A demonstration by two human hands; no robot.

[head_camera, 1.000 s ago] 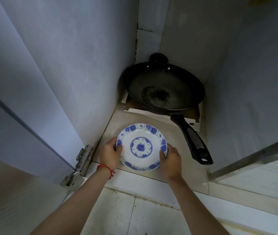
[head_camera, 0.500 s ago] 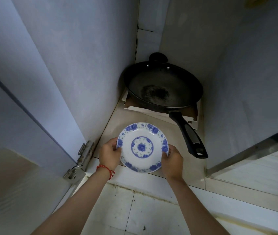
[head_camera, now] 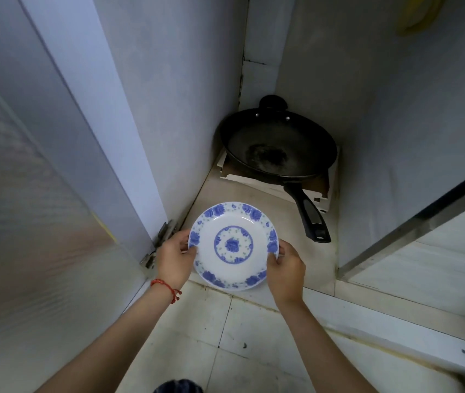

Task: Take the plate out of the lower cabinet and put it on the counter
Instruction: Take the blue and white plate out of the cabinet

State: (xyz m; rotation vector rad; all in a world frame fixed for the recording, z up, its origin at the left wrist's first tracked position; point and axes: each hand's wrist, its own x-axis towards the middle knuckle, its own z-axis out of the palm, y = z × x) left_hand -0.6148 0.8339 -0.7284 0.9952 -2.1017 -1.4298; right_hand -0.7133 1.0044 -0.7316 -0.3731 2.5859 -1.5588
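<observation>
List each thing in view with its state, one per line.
plate: held level by both hands at the cabinet mouth, empty
left hand: gripping the plate's left rim
right hand: gripping the plate's right rim
pan: resting on a flat box at the back of the cabinet, empty, handle pointing outward
left door: open
right door: open

Dim, bluish light; the cabinet (head_camera: pixel 296 80) corner lies in shadow. Wide-angle bending curves the edges. The door (head_camera: pixel 27 222) at left shows hazy glare and blur.
</observation>
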